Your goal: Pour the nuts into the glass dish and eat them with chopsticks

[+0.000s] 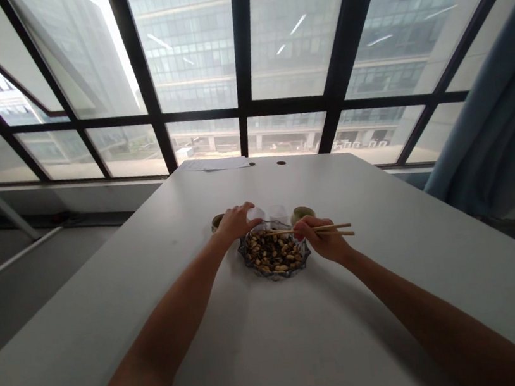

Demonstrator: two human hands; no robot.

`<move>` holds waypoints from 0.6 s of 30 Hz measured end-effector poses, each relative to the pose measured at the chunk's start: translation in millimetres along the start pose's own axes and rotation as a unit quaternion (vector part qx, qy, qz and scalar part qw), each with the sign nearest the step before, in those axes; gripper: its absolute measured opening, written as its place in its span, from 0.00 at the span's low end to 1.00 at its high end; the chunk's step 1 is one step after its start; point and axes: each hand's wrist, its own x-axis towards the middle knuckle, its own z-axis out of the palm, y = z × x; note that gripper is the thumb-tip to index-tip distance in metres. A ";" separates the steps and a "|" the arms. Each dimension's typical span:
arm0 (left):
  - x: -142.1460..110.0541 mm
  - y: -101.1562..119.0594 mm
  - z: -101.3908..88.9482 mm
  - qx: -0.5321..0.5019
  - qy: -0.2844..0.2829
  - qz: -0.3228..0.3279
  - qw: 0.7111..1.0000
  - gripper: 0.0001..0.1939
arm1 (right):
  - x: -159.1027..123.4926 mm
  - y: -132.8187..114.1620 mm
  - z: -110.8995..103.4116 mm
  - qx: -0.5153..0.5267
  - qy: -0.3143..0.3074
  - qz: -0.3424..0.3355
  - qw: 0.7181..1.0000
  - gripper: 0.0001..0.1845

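A glass bowl (276,276) with a wavy rim stands on the table, filled with a mix of pale, peanut-like pieces and dark seeds (273,251). In my right hand (324,238), at the bowl's right edge, is a pair of wooden chopsticks (336,228). Their tips reach over the far part of the bowl. My left hand (237,223) is at the bowl's far left, thumb and fingers curved around a small clear cup (256,213). Another clear cup (277,213) stands beside it. Whether the chopstick tips pinch a piece is too small to tell.
A greenish cup (301,213) stands behind my right hand, and a dark-rimmed cup (216,222) is partly hidden behind my left. White papers (217,163) lie at the far end of the white table (279,349), by the windows. A blue curtain (492,128) hangs at right.
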 end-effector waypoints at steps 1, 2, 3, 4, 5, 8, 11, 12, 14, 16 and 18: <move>-0.1 0.1 -0.1 0.001 -0.001 -0.001 1.000 0.26 | -0.7 2.5 1.4 0.009 0.011 0.001 1.000 0.27; -0.1 0.1 -0.1 0.002 -0.002 -0.001 1.000 0.26 | -1.4 4.2 2.3 0.018 0.022 0.000 1.000 0.27; -0.2 0.0 0.0 0.002 -0.002 0.000 1.000 0.26 | -1.9 4.9 2.7 0.026 0.035 0.000 0.999 0.27; -0.2 -0.2 0.1 0.002 0.000 0.000 1.000 0.27 | -2.3 4.4 2.4 0.035 0.057 0.002 0.998 0.28; -0.3 -0.5 0.3 0.001 0.002 0.001 1.000 0.27 | -2.5 2.6 1.5 0.044 0.076 0.002 0.996 0.28; -0.8 -1.2 0.7 -0.001 0.005 0.000 1.000 0.27 | -2.7 -7.7 -4.2 0.072 0.107 0.007 0.992 0.29; -1.2 -1.5 0.9 0.001 0.004 -0.004 1.000 0.27 | -5.2 -15.4 -9.7 0.075 0.094 0.026 0.992 0.30; -1.3 -1.7 1.0 0.002 0.004 -0.006 1.000 0.27 | -7.3 -15.6 -10.4 0.068 0.085 0.030 0.994 0.30; -1.4 -2.0 1.0 0.004 0.006 -0.006 1.000 0.27 | -13.8 -12.5 -9.9 0.050 0.072 0.028 0.996 0.29; -1.2 -2.4 1.2 0.005 0.009 -0.005 1.000 0.27 | -22.8 -6.9 -7.4 0.032 0.065 0.015 0.997 0.28; -0.7 -2.5 1.6 0.005 0.008 -0.002 1.000 0.28 | -32.5 -1.8 -4.5 0.017 0.063 -0.001 0.998 0.27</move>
